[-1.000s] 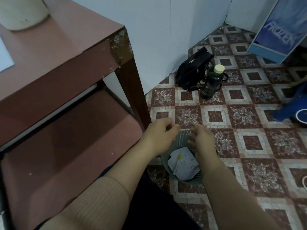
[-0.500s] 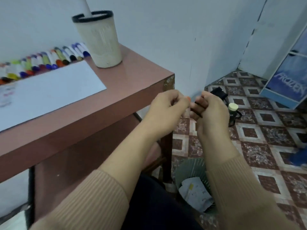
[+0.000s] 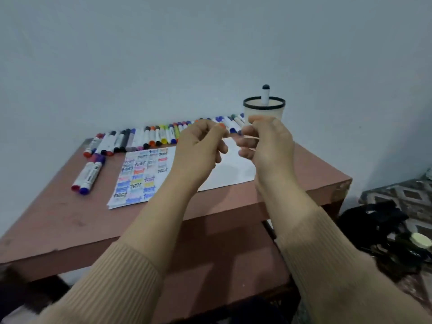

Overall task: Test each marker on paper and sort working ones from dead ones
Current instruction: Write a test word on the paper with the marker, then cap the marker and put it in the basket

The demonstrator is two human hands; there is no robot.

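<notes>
— Bright enough?
— Dim, flat, cool light from above; a soft shadow lies under the tabletop (image 3: 58, 218).
— Sharp?
— No. My right hand (image 3: 268, 141) smears, the lower right is murky, the frame's edges bow.

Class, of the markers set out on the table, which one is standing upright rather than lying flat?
The dark-capped marker in the black-rimmed cup; the rest on the table lie flat.

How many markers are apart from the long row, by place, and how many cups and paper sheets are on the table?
Cup: 1
Paper sheet: 1
Standing marker, in cup: 1
Pair of markers, lying front left: 2
Held marker, between left hand and right hand: 1
Total: 6
</notes>
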